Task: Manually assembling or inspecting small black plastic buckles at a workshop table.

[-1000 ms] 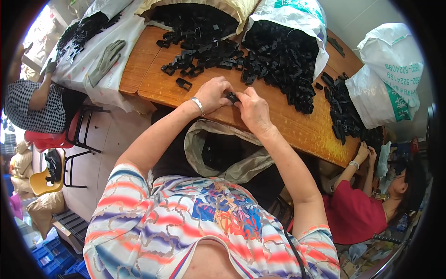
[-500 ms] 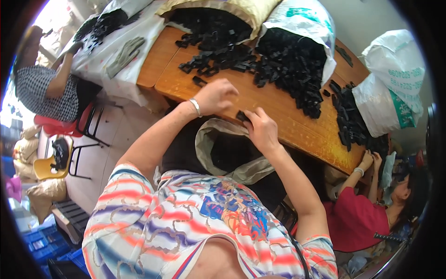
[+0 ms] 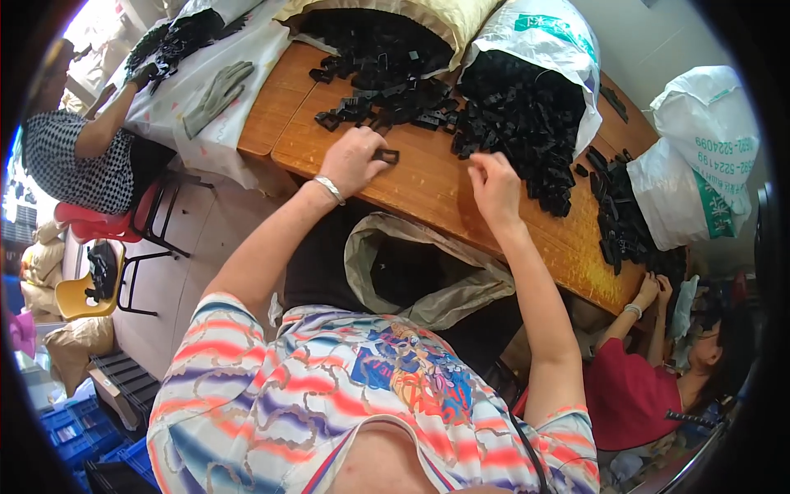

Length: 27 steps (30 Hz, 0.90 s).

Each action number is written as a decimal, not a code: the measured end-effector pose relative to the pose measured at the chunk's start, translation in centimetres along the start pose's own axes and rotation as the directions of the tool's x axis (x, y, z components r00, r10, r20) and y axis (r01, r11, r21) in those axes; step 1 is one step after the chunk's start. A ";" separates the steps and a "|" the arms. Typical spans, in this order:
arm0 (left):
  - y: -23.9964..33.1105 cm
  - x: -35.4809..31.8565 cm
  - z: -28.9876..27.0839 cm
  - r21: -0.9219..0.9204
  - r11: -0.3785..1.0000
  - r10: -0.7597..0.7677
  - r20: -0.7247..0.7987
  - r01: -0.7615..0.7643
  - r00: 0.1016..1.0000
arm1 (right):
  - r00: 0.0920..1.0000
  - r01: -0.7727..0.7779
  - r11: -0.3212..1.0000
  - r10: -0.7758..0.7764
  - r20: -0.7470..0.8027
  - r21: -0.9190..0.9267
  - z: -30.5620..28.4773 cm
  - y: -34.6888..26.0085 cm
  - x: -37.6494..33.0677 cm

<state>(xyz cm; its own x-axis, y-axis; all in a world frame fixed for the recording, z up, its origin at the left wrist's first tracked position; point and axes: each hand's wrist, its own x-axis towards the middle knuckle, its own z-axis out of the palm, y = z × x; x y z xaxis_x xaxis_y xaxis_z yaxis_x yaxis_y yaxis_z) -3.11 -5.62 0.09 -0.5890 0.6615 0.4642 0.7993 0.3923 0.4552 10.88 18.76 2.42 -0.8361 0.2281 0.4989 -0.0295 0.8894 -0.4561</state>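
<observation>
My left hand (image 3: 352, 161) rests on the wooden table (image 3: 428, 193) and pinches a small black plastic part (image 3: 385, 155) at its fingertips. My right hand (image 3: 494, 185) hovers a little to the right, its back toward me and its fingers loosely bent, close to the edge of a big heap of black plastic parts (image 3: 527, 132). I see nothing in the right hand. A silver bracelet (image 3: 330, 188) circles my left wrist. An open beige bag (image 3: 411, 272) with dark contents sits in my lap below the table edge.
White sacks (image 3: 543, 41) and a yellowish sack (image 3: 395, 16) spill black parts across the table. Another white sack (image 3: 699, 165) stands far right. A person in red (image 3: 634, 387) works at the lower right, another in a checked top (image 3: 74, 156) at the left. A yellow chair (image 3: 90, 288) stands on the floor.
My hands were together on one black part at the table edge. They have since separated: the right hand rose toward the heap, and the left hand holds a part farther up the table.
</observation>
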 end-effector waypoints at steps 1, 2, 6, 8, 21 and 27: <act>0.7 0.3 0.7 -0.011 1.000 0.017 0.001 -0.017 1.000 | 1.000 -0.014 1.000 0.014 -0.023 -0.024 0.3 0.2 0.9; 1.5 0.5 1.5 -0.022 0.999 0.035 0.002 -0.034 0.999 | 1.000 0.022 0.995 -0.022 0.002 -0.094 0.4 0.4 1.7; 4.6 1.3 3.7 -0.060 0.996 0.069 0.027 -0.067 0.997 | 0.988 0.087 0.968 -0.054 0.143 -0.234 1.7 2.1 3.1; 4.8 1.1 4.1 -0.084 0.995 0.053 0.020 -0.051 0.998 | 0.985 0.064 0.968 -0.022 0.172 -0.243 1.5 2.2 3.2; 3.8 0.9 3.8 -0.226 0.974 -0.005 0.041 0.014 0.999 | 0.932 -0.121 0.992 0.125 0.340 -0.033 -1.0 0.9 -0.1; 3.4 1.0 3.8 -0.241 0.970 0.003 0.059 0.012 0.998 | 0.969 -0.105 0.970 0.050 0.242 0.218 -0.1 -1.7 0.6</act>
<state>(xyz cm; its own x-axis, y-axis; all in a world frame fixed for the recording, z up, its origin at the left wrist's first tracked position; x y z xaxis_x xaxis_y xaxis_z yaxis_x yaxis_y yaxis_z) -0.51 -1.20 -0.82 -0.5787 0.6991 0.4200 0.7402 0.2340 0.6304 10.49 17.44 3.55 -0.9443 0.1697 0.2819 -0.0605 0.7527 -0.6556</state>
